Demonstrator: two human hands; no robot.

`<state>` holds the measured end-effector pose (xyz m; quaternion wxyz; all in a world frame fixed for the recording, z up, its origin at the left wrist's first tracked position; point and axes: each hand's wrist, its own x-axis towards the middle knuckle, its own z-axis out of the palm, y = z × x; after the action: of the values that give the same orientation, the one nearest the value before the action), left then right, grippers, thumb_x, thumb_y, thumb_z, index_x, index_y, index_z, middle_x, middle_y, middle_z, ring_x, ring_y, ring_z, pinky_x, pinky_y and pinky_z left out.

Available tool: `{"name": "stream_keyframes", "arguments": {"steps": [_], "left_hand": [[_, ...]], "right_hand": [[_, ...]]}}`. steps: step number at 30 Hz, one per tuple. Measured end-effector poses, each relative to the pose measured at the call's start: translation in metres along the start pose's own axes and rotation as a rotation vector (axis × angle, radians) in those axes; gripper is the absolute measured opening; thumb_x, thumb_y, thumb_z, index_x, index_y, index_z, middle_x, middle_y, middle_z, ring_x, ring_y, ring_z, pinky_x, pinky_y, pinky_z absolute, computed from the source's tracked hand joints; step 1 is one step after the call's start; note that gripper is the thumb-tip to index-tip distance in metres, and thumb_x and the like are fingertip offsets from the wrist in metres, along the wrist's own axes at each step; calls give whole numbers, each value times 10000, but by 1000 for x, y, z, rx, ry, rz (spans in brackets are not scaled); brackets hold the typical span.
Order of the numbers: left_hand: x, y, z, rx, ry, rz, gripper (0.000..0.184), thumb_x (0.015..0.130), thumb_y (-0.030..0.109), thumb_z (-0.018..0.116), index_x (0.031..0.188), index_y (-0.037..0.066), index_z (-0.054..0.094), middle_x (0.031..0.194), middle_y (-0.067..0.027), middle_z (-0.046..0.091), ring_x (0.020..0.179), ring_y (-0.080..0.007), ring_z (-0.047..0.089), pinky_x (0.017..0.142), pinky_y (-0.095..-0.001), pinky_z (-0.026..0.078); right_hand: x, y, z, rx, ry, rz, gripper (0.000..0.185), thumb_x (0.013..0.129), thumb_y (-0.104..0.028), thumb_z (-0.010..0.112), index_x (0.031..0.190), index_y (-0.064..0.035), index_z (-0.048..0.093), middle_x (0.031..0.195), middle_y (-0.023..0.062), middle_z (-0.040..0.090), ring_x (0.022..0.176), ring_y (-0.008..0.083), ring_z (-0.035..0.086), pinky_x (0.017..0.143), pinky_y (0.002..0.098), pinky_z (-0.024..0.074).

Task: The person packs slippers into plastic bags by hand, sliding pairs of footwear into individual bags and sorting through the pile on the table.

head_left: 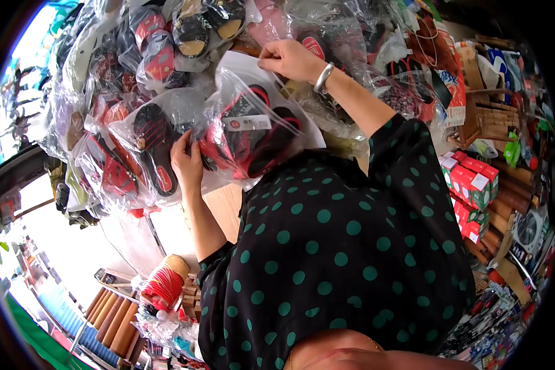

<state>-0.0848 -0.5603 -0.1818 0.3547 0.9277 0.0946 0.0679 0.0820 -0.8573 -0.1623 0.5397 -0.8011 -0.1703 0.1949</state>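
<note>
A clear plastic bag (pixel 219 92) with a pair of black-and-red shoes (pixel 228 142) inside lies before my chest, a white printed label (pixel 246 123) on it. White sheet-like material (pixel 243 65) shows at the bag's top. My right hand (pixel 293 60), with a silver bangle (pixel 323 78) at the wrist, pinches the upper edge of the bag. My left hand (pixel 188 161) is at the bag's left side, its fingers bent around the plastic. Beside it lies a bagged dark shoe (pixel 156 148) with a red sole patch.
A heap of bagged shoes (pixel 160 55) surrounds both hands. Red-and-green boxes (pixel 472 179) are stacked at right near a small wooden chair (pixel 490 117). Lower left are a red-wrapped spool (pixel 163 287) and brown rolls (pixel 114 320).
</note>
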Motion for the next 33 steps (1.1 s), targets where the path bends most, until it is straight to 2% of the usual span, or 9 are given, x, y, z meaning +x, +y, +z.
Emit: {"name": "stream_keyframes", "arguments": {"steps": [3,4,11,15,18,21,25,31,33], "left_hand": [[0,-2,3,31,17,21,275,813,94,574,1073,26,630,941,-156,613,908,-301,567,840,-367,431],[0,-1,4,49,16,8,276,813,91,568,1075,26,629,960,-157,614,925,-306,568,852,-371,428],[18,49,0,148,31,136,349,816,121,581,1154,30,584,1025,-169,609,948,-330,562,878,-382,420],[60,99,28,-221,-112,58,458,804,199,664,1202,9,539,1066,-162,619,946,-229,592,850,-334,454],[95,103,54,-766,-406,-145,345,818,164,676,1069,-54,586,895,-53,648,787,-117,582,713,-251,475],[94,116,40,-322,-270,70,177,816,145,667,910,-2,642,743,-72,612,662,-88,508,616,-253,423],[51,126,-21,-417,-189,136,87,764,6,627,841,-25,652,781,-73,624,715,-130,577,651,-241,444],[-10,111,-104,-369,127,434,185,679,99,692,775,-45,626,756,-148,609,700,-230,586,634,-308,457],[-24,113,-125,-329,267,567,200,733,175,692,767,2,597,716,-120,589,662,-213,559,602,-325,448]], "right_hand": [[5,-9,-5,21,14,-49,207,859,-176,629,909,26,628,692,4,606,621,48,505,563,220,415],[9,-5,-5,-33,11,-50,265,814,-251,647,910,-5,661,778,109,669,695,167,621,668,298,472],[4,-3,-3,7,-25,-43,223,858,-180,628,924,33,621,778,45,641,705,81,549,657,242,446],[3,-7,1,65,-47,-64,260,821,-252,638,896,-4,655,769,102,662,692,137,596,649,292,456],[-10,-18,-4,-10,-57,-138,245,820,-203,645,939,10,622,779,83,643,683,137,572,626,270,453],[-35,-2,-1,215,42,-109,325,790,-215,689,1009,3,587,794,98,618,706,155,563,660,277,461],[-108,-5,4,-92,-42,-278,447,678,-229,775,1015,-19,570,781,102,578,763,231,578,718,316,466],[-139,-30,16,-203,-5,-374,132,702,-97,669,816,-76,604,728,76,586,723,288,592,632,375,462],[-126,-60,-3,-231,48,-637,173,657,-78,667,819,-82,608,718,46,578,702,254,590,624,354,463]]}}
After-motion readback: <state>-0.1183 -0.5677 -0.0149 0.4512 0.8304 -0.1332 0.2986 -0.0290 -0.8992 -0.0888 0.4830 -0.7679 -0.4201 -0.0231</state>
